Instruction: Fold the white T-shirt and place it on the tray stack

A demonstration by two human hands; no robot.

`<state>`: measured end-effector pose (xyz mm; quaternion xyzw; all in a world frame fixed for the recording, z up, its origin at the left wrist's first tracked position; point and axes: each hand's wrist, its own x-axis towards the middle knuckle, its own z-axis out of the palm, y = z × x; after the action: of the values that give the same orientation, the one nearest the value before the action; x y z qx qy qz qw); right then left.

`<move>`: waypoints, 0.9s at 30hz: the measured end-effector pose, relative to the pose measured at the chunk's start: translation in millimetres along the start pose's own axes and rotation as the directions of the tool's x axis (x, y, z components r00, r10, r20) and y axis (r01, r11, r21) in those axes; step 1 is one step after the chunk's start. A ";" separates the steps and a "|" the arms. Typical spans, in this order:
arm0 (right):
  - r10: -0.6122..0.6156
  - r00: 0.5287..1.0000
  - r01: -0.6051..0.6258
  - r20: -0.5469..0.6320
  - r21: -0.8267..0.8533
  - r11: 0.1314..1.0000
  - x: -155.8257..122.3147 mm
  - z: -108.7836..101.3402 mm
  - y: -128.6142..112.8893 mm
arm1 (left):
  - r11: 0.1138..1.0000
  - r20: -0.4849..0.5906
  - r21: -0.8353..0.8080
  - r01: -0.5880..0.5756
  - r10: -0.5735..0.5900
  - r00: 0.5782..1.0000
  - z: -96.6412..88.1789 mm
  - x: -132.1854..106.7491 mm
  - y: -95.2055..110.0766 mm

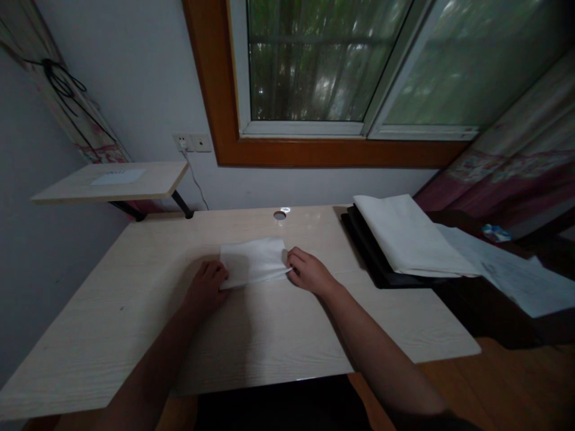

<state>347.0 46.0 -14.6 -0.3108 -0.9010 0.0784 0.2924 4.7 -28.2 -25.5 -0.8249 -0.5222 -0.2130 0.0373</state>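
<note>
A thin white sheet (254, 262), soft like tissue or cloth, lies as a rectangle on the pale wooden desk (287, 335). My left hand (207, 286) rests at its left edge, fingers curled, with the thumb and fingertips closed over the lower left corner. At the opposite end, my right hand (309, 272) pinches the right edge between thumb and fingers. Small creases run across the sheet near the right hand, where that edge is drawn up slightly. The fingertips of my left hand are partly in shadow.
Black folders (366, 251) under a folded white sheet (408, 233) lie at the desk's right, beside a printed paper (507, 269). A raised shelf (166, 179) stands back left. A cable hole (280, 215) is near the back edge, below the window (327, 66).
</note>
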 end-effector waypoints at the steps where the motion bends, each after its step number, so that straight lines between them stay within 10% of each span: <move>1: 0.001 1.000 -0.001 -0.014 -0.008 1.000 0.2 -1.6 0.1 | 1.000 0.003 -0.002 0.002 -0.002 1.000 0.1 0.0 0.5; 16: -0.111 0.992 0.113 -0.067 0.028 0.993 2.7 0.8 -10.2 | 0.989 -0.160 -0.103 -0.104 0.087 0.983 -11.7 0.8 1.3; 27: -0.167 0.976 0.170 0.141 -0.007 0.985 8.0 9.2 -24.4 | 0.993 0.078 -0.016 -0.119 0.120 0.990 -5.2 14.0 30.0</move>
<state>324.1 31.8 -10.4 -0.2297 -0.9431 0.0664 0.2311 34.5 -31.4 -10.5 -0.8627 -0.4717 -0.1809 0.0246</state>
